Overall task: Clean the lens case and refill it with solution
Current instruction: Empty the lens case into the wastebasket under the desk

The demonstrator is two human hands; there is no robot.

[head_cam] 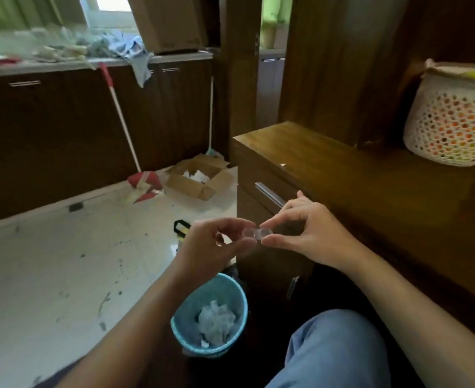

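Note:
A small clear lens case (pixel 256 233) with two round wells is held in the air between both hands, above and a little beyond a blue waste bin (pixel 209 315). My left hand (pixel 214 247) pinches its left end between thumb and curled fingers. My right hand (pixel 312 233) pinches its right end with thumb and forefinger. No solution bottle shows in view.
The blue waste bin on the floor holds crumpled tissue. A wooden cabinet (pixel 342 175) with a drawer handle (pixel 270 195) stands right of my hands, with a white mesh basket (pixel 451 119) on it. An open cardboard box (pixel 200 177) and a mop (pixel 144 180) lie farther off. My knee (pixel 334 351) is at bottom right.

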